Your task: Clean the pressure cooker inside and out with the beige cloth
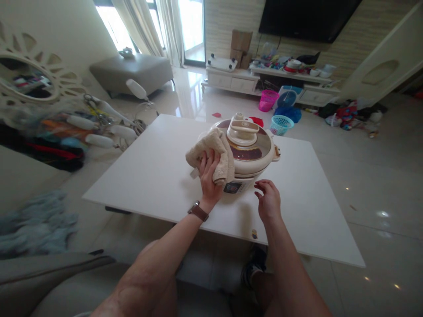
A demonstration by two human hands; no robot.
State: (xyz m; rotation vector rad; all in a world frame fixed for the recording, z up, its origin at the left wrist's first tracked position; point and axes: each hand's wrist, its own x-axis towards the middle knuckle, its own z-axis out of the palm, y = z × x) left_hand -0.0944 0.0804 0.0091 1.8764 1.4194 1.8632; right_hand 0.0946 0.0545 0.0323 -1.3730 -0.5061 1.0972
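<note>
On the white table stands a cream electric cooker (254, 165) with a see-through lid (264, 143) and a raised knob handle (243, 127). My left hand (209, 174), a watch on its wrist, presses a folded beige towel (214, 152) against the cooker's left side and the lid's rim. The towel hides that part of the cooker. Just in front of the cooker on the right, my right hand (269, 198) hovers with bent fingers apart, holding nothing. A dark control panel (233, 188) shows between the two hands.
The white table (152, 167) carries a small sticker (254, 234) near its front edge. Beyond it, a light-blue basket (281, 125) and a pink basket (268, 100) stand on the floor. A lamp with several white shades (99, 140) is at the left.
</note>
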